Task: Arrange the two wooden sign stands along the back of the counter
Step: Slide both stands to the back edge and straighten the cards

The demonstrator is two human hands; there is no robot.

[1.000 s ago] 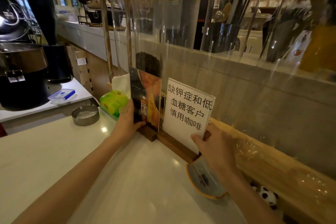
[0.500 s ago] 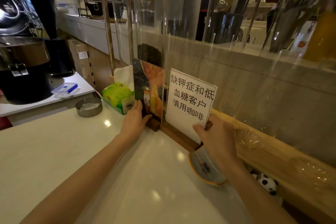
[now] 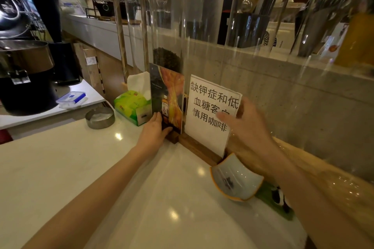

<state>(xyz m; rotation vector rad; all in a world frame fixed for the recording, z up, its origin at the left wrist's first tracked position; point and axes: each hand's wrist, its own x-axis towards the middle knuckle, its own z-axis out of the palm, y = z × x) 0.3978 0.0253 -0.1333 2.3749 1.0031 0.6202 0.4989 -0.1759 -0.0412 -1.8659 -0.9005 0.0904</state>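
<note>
Now that the right hand (image 3: 245,125) has lifted off the white paper sign (image 3: 212,114) and hovers with fingers loosely spread, that stand rests on its own at the back of the tabletop (image 3: 60,168). Half a second ago it gripped the edge. The left hand (image 3: 154,131) still pinches the colourful sign (image 3: 168,99) just beside it, so the job looks nearly finished.

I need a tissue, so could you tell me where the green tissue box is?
The green tissue box sits at the counter's back edge, left of the picture sign stand, beside the left hand.
</note>
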